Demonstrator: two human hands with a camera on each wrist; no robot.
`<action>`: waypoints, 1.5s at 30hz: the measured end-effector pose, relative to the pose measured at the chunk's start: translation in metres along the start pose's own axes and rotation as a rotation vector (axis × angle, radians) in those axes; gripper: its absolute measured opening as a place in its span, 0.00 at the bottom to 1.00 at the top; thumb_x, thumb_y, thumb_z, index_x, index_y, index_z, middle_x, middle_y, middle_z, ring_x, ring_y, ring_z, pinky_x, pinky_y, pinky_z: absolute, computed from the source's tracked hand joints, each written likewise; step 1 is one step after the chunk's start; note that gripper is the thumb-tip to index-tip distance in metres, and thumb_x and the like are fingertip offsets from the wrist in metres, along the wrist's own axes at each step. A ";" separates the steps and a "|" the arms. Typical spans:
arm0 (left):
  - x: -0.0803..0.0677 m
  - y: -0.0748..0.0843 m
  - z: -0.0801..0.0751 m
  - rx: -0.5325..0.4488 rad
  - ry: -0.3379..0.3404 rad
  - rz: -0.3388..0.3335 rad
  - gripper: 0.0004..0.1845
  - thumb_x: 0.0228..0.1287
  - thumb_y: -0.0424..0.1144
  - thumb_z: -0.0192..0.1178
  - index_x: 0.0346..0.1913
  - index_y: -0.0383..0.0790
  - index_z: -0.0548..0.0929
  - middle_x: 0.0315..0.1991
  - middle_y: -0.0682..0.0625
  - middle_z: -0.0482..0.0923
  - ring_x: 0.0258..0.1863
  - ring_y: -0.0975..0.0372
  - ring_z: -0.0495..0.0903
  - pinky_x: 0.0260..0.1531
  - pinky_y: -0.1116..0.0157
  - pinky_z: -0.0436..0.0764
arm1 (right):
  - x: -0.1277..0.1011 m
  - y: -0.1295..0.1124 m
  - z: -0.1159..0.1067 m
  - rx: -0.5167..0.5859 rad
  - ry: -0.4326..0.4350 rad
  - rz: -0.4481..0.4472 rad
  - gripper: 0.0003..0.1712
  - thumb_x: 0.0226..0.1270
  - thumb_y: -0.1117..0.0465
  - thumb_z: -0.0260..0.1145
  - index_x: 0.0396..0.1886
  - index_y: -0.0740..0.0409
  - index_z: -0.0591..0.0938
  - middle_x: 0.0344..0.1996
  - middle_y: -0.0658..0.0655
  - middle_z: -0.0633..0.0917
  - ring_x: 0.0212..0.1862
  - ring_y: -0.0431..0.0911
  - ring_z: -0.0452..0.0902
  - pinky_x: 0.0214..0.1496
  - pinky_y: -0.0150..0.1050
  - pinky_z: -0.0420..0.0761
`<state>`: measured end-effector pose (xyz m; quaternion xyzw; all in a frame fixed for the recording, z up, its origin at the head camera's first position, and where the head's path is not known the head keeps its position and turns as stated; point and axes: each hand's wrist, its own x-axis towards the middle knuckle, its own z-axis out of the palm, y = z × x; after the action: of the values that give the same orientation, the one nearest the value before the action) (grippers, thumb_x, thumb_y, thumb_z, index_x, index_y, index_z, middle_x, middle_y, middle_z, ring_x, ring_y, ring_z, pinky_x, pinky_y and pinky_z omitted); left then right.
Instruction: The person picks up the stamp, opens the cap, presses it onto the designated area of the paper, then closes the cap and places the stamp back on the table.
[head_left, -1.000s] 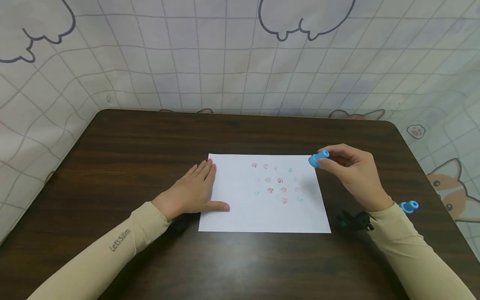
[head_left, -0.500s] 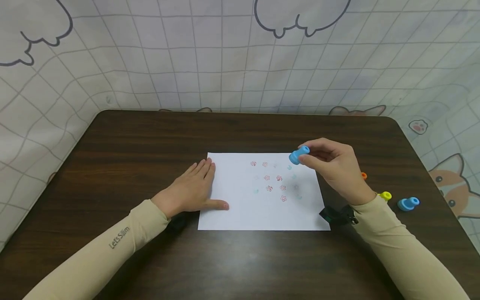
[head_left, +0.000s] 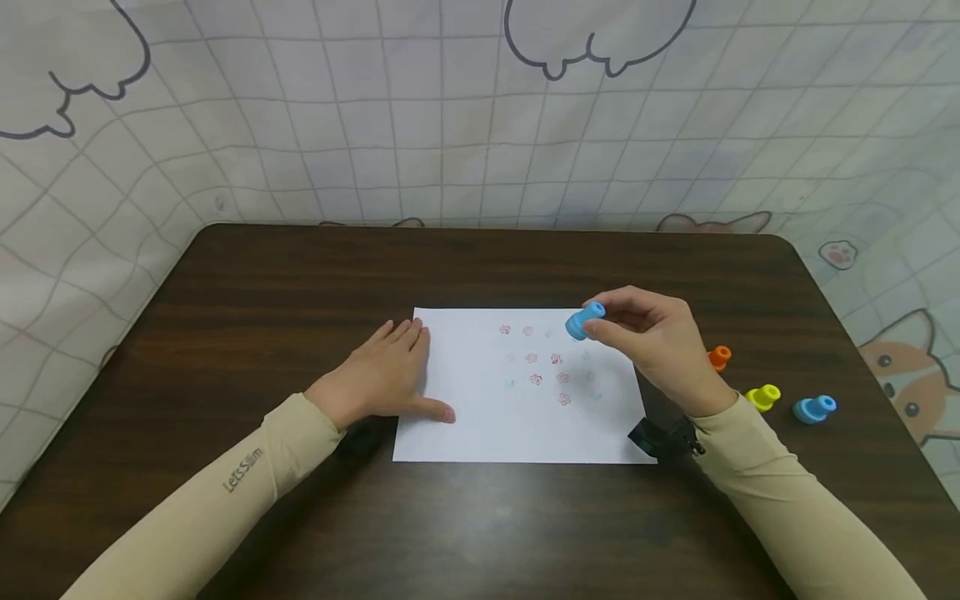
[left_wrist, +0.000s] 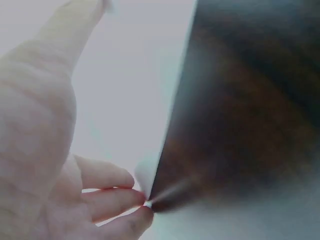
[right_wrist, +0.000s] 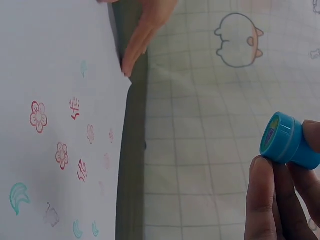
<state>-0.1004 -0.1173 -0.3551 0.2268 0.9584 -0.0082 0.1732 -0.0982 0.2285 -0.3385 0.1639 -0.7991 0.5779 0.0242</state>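
So left to right: the left hand (head_left: 381, 377) lies flat with straight fingers on the left edge of the paper (head_left: 480, 417), thumb along the sheet, pinning it to the table (head_left: 300, 283). It's pressing, not gripping. The sleeve (head_left: 225, 492) on that arm reads "Lets Slim", which is the only writing I can make out.

The paper sits mid-table, a bit toward the near edge. Its right half already carries a cluster of prints (head_left: 546, 367): red flowers, a couple of red character-looking marks, and some faint teal crescents. The left half is blank, so I'd call the sheet maybe half filled, with plenty of room left.

The right hand (head_left: 656, 346) hovers over the paper's far right corner, fingertips pinching a blue stamp (head_left: 584, 321) tilted on its side, face aimed left and clear of the sheet, so that print isn't down yet. The face has some design, too small to read.

Near the table's right edge stand three more stamps, spread apart: orange stamp (head_left: 718, 357), yellow stamp (head_left: 763, 397), second blue stamp (head_left: 814, 408).
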 end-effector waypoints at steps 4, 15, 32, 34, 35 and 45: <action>0.004 -0.006 -0.004 -0.031 0.096 0.012 0.65 0.53 0.76 0.67 0.76 0.25 0.63 0.78 0.31 0.63 0.80 0.44 0.64 0.81 0.40 0.57 | 0.000 0.002 0.003 0.013 -0.012 0.001 0.12 0.67 0.64 0.73 0.49 0.62 0.87 0.39 0.38 0.90 0.39 0.40 0.89 0.48 0.31 0.89; 0.016 0.006 -0.014 -0.431 0.484 0.079 0.30 0.70 0.55 0.65 0.66 0.38 0.81 0.64 0.45 0.84 0.66 0.52 0.82 0.67 0.49 0.80 | -0.001 0.001 0.013 0.097 -0.100 0.010 0.13 0.65 0.67 0.74 0.49 0.62 0.87 0.40 0.42 0.91 0.39 0.42 0.90 0.50 0.34 0.90; 0.012 0.057 -0.003 -0.994 0.579 0.312 0.12 0.68 0.40 0.70 0.53 0.47 0.88 0.50 0.54 0.90 0.45 0.65 0.88 0.51 0.56 0.88 | -0.010 -0.010 0.026 0.146 -0.174 0.114 0.13 0.67 0.61 0.74 0.50 0.58 0.87 0.42 0.48 0.91 0.43 0.49 0.90 0.52 0.38 0.89; 0.010 0.061 -0.002 -1.034 0.568 0.315 0.12 0.67 0.40 0.70 0.52 0.46 0.88 0.50 0.52 0.90 0.44 0.65 0.88 0.50 0.57 0.88 | -0.011 -0.011 0.028 0.153 -0.182 0.117 0.13 0.68 0.61 0.74 0.50 0.58 0.87 0.43 0.48 0.90 0.44 0.49 0.90 0.53 0.37 0.89; 0.009 0.063 -0.001 -1.050 0.564 0.318 0.12 0.67 0.40 0.71 0.52 0.46 0.88 0.50 0.52 0.90 0.44 0.66 0.88 0.50 0.58 0.88 | -0.012 -0.011 0.028 0.158 -0.183 0.118 0.14 0.68 0.61 0.74 0.50 0.59 0.87 0.43 0.48 0.90 0.44 0.49 0.90 0.54 0.37 0.88; 0.002 0.078 0.003 -1.130 0.562 0.371 0.17 0.60 0.36 0.76 0.52 0.44 0.87 0.50 0.51 0.89 0.46 0.64 0.89 0.48 0.62 0.88 | -0.018 -0.012 0.034 0.197 -0.202 0.133 0.14 0.69 0.64 0.72 0.52 0.62 0.83 0.42 0.49 0.89 0.45 0.52 0.90 0.52 0.40 0.90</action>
<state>-0.0669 -0.0464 -0.3541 0.2560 0.7689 0.5858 0.0074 -0.0725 0.1980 -0.3430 0.1697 -0.7461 0.6343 -0.1105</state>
